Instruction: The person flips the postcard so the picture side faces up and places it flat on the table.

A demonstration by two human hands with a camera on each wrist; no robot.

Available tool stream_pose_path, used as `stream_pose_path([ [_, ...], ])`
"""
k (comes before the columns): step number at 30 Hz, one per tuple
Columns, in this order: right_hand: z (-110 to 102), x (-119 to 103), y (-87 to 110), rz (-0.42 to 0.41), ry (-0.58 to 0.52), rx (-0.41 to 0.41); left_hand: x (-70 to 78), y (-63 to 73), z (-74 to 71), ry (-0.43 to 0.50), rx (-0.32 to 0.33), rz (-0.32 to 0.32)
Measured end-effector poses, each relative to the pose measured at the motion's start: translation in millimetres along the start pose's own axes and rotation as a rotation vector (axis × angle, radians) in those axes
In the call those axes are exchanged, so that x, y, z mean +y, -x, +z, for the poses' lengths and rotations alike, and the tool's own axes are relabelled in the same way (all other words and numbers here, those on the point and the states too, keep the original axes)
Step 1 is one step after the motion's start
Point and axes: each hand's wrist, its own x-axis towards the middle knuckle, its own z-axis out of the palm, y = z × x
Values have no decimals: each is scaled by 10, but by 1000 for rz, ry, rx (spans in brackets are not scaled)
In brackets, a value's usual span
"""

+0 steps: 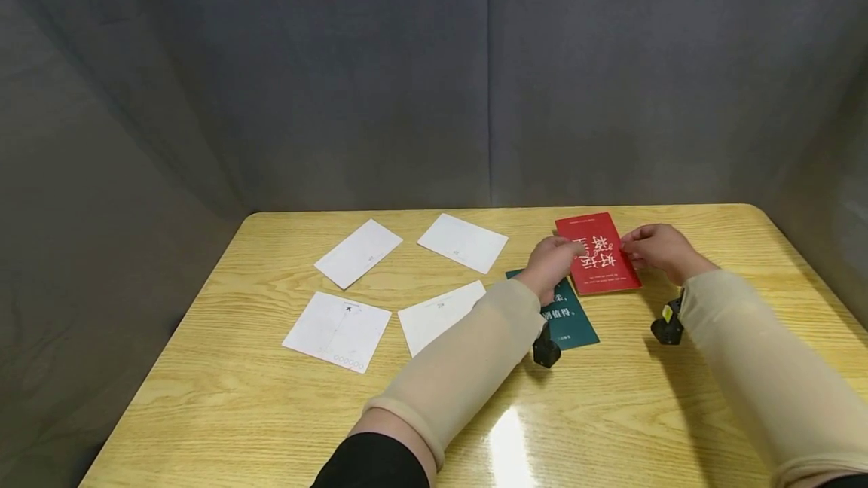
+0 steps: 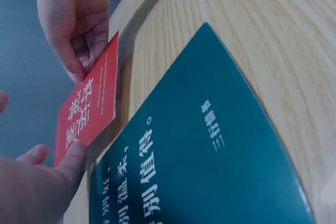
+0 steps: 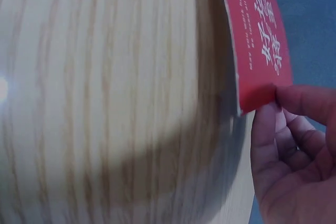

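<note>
A red card [image 1: 595, 269] with white lettering is held slightly raised off the table by both hands, near the far right. My right hand [image 1: 661, 248] pinches its right edge between thumb and fingers, and the right wrist view shows that hand [image 3: 299, 145] at one side of the card [image 3: 257, 51]. On the opposite edge, my left hand [image 1: 548, 262] grips the card with a digit lying over its face. Beneath the left hand lies a dark green card [image 1: 576, 326] with white lettering, partly hidden by the hand and wrist; it fills much of the left wrist view.
Several white cards lie left of the hands: one [image 1: 358, 254] at far left, one [image 1: 463, 242] at the back middle, one [image 1: 337, 331] at near left, and one [image 1: 434, 315] partly covered by the left sleeve. A grey curtain [image 1: 366, 96] hangs behind the wooden table [image 1: 224, 398].
</note>
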Motion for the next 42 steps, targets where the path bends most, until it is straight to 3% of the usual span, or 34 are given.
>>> stream_pose_path([
  [13, 106, -1, 29, 30, 123, 48, -17, 60, 21, -3, -51, -22],
  [23, 98, -15, 34, 32, 124, 41, -55, 51, -23, 4, -30, 8],
  [32, 94, -50, 69, 47, 109, 38, -47, 0, -276, 27, 34, 43],
  [42, 235, -317, 57, 34, -14, -34, 40, -72, -644, 71, 18, 102],
])
